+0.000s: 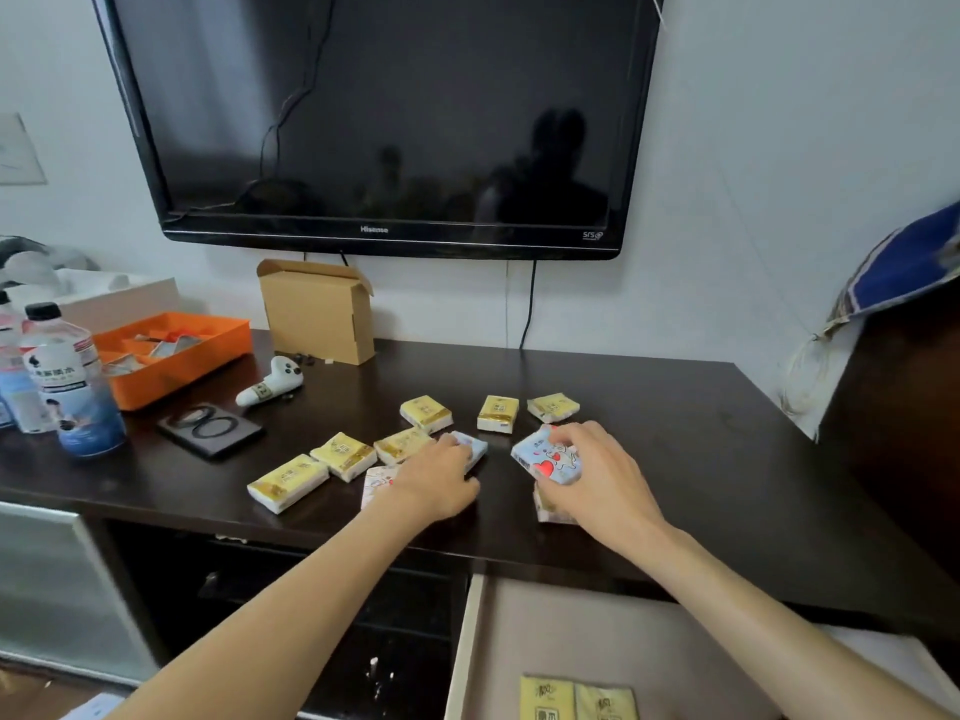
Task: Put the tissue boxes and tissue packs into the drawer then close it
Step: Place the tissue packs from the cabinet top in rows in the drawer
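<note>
Several yellow tissue packs (426, 413) lie scattered on the dark cabinet top (675, 433). My right hand (592, 470) grips a blue tissue pack with red hearts (545, 457), lifted slightly over another pack (548, 509) under my palm. My left hand (436, 472) rests on a second blue pack (474, 445), its fingers curled over it; a pale pink pack (376, 483) peeks out beside the wrist. Below the cabinet top on the right, the drawer (467, 641) stands open with two yellow packs (576, 698) inside.
A black TV (374, 122) hangs on the wall above. At the left stand water bottles (72, 376), an orange tray (171, 356), a cardboard box (317, 309), a white controller (270, 381) and a black square device (210, 428).
</note>
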{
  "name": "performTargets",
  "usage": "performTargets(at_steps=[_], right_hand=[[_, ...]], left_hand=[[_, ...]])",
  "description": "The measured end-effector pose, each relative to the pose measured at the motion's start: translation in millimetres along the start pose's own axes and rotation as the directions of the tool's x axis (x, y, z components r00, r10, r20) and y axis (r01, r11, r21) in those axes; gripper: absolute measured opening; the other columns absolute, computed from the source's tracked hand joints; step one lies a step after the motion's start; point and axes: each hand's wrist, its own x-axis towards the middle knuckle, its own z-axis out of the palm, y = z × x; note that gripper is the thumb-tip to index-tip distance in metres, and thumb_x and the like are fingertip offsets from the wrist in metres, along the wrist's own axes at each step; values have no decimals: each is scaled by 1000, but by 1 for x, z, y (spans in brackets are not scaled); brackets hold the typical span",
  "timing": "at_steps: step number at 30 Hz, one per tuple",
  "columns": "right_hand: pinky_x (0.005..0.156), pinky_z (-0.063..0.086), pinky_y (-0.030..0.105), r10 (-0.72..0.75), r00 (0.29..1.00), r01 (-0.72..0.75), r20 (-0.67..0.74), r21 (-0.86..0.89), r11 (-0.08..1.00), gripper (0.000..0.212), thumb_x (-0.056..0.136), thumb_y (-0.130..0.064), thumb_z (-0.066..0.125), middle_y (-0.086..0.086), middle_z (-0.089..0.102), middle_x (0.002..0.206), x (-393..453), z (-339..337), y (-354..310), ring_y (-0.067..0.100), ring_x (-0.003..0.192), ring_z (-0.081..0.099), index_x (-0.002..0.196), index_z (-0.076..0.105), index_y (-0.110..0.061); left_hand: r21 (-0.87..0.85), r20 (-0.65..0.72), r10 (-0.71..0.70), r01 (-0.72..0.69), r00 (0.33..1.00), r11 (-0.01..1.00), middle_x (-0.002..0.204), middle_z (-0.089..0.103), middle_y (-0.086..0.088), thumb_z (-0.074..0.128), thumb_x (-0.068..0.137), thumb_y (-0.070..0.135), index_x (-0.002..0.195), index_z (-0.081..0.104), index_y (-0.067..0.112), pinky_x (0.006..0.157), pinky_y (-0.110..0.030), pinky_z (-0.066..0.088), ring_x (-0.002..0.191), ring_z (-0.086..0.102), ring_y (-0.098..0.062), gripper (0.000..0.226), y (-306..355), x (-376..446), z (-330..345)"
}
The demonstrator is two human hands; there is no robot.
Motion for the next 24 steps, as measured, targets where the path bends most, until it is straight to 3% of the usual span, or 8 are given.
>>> performTargets(at_steps=[3, 7, 11, 13, 16, 19, 20, 24], right_hand=[[83, 57, 33, 40, 999, -40, -10, -16, 999, 62, 83, -42, 81, -10, 49, 131, -17, -16, 21, 12, 117, 54, 137, 51, -31], [66, 44, 18, 107, 994, -108, -22, -51, 993, 61, 83, -42, 82, -10, 45, 133, -42, -34, 54, 11, 112, 56, 135, 52, -29], [71, 44, 28, 184, 982, -177, 28, -169, 970, 60, 89, -53, 70, -10, 42, 138, -64, -44, 80, 14, 111, 59, 140, 49, -30], [76, 47, 32, 182, 978, -155, 99, -234, 960, 64, 89, -62, 65, -13, 44, 139, -70, -42, 84, 15, 111, 58, 143, 50, -30], [81, 45, 35, 187, 961, -132, 206, -255, 958, 75, 84, -70, 63, -14, 45, 144, -71, -43, 83, 17, 118, 57, 145, 50, -29], [72, 46, 36, 158, 928, -110, 338, -156, 982, 47, 78, -58, 64, -15, 55, 119, -66, -51, 85, 23, 102, 61, 113, 60, -27], [73, 47, 37, 140, 918, -94, 370, -140, 986, 42, 80, -49, 67, -11, 55, 112, -64, -55, 86, 24, 98, 61, 112, 60, -23], [90, 51, 37, 111, 920, -92, 375, -69, 993, 63, 84, -29, 78, -3, 54, 127, -64, -62, 89, 18, 112, 56, 141, 52, -22]], left_hand=[[89, -10, -13, 14, 1000, 996, 136, 49, -9, 54, 91, 40, 133, 53, 16, 96, -42, 47, 127, 43, -30, 48, 12, -3, 13], [85, -76, 41, -34, 996, 996, 137, 44, -6, 57, 89, 49, 131, 54, 23, 93, -38, 48, 129, 40, -27, 49, 17, -29, 25], [56, -27, 50, -49, 998, 997, 157, 29, -5, 66, 85, 46, 129, 59, 30, 100, -40, 45, 136, 36, -29, 47, 18, -48, 19], [46, 57, 54, -56, 997, 997, 157, 34, -5, 69, 84, 41, 126, 59, 31, 101, -41, 43, 136, 37, -29, 44, 18, -48, 12], [-47, 140, 73, -67, 988, 997, 132, 58, -3, 72, 83, 31, 111, 57, 31, 84, -31, 42, 118, 50, -23, 32, 17, -46, 3], [-51, 155, 105, -98, 982, 994, 122, 61, -2, 72, 83, 24, 104, 58, 28, 81, -28, 38, 109, 53, -21, 26, 17, -44, -4], [-52, 167, 114, -107, 979, 993, 122, 60, -1, 73, 83, 24, 103, 58, 28, 81, -28, 38, 108, 53, -21, 25, 18, -44, -6], [-55, 160, 109, -101, 981, 993, 121, 59, -2, 78, 79, 31, 106, 56, 29, 83, -30, 42, 107, 49, -19, 34, 22, -50, -8]])
